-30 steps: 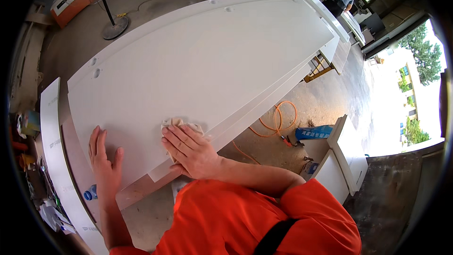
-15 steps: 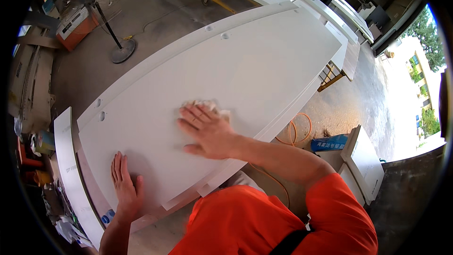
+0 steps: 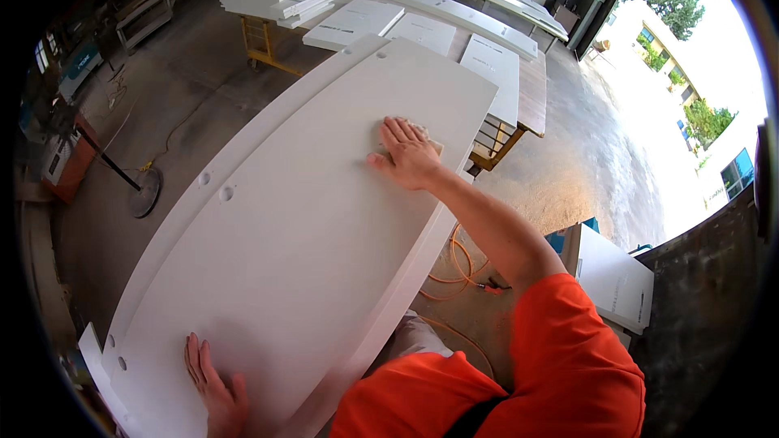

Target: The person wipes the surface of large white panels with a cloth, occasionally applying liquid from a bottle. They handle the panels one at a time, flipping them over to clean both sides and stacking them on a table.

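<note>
A long white painted panel (image 3: 300,219) with a few round holes lies in front of me. My right hand (image 3: 408,154) is stretched out near its far end, pressing flat on a small tan sanding pad (image 3: 434,144) that peeks out under the fingers. My left hand (image 3: 213,384) rests flat with fingers spread on the panel's near end. An orange sleeve covers my right upper arm.
More white panels (image 3: 422,28) lie stacked on a yellow-framed cart (image 3: 264,45) and tables beyond. An orange hose (image 3: 462,264) coils on the concrete floor to the right, by a white box (image 3: 613,276). A stand with a round base (image 3: 144,192) is at left. A person stands far back.
My right hand has slid the pad along the panel from the near end toward the far end, arm extending. My left hand stayed planted at the near end.
</note>
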`<act>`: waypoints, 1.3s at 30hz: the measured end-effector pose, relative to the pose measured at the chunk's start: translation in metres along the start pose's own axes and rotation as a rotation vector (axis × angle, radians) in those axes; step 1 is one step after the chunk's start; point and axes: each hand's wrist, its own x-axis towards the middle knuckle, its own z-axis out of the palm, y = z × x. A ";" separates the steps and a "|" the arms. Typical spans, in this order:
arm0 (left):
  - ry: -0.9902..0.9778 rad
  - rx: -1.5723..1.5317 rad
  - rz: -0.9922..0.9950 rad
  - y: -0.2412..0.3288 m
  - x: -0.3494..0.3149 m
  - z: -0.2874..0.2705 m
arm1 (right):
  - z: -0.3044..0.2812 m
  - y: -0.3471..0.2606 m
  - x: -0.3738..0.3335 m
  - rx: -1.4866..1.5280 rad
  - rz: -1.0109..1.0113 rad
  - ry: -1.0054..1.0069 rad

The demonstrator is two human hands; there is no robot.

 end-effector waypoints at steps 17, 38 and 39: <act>-0.161 0.075 0.311 0.133 0.192 0.070 | -0.035 0.349 0.049 0.165 0.392 0.274; -0.149 0.128 0.292 0.135 0.201 0.069 | -0.043 0.237 0.352 0.112 0.212 -0.101; -0.146 0.123 0.313 0.133 0.208 0.068 | -0.039 0.253 0.349 0.136 0.219 -0.081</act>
